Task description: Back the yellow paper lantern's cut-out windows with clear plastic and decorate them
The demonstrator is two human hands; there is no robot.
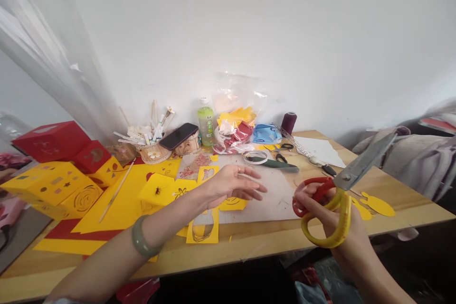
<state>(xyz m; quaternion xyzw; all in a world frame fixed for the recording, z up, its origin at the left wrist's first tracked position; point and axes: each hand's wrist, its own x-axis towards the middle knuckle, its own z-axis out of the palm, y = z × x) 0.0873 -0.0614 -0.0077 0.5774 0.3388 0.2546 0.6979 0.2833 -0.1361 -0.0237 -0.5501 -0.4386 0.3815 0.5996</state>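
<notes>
Wooden table point(265, 240) against pale wall point(228, 23). Right hand point(318, 207) holds scissors point(345, 178) above table's right side; likely stiff, modest weight, safest gripped by loops point(345, 223). Left hand point(233, 183) empty, fingers loosely spread.

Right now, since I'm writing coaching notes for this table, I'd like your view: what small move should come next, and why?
I'd probably lower the left hand onto one of the nearby yellow sheets to steady it: that hand appears to hold nothing, while the right hand already holds the scissors, their blades pointing away from the sheets.
</notes>
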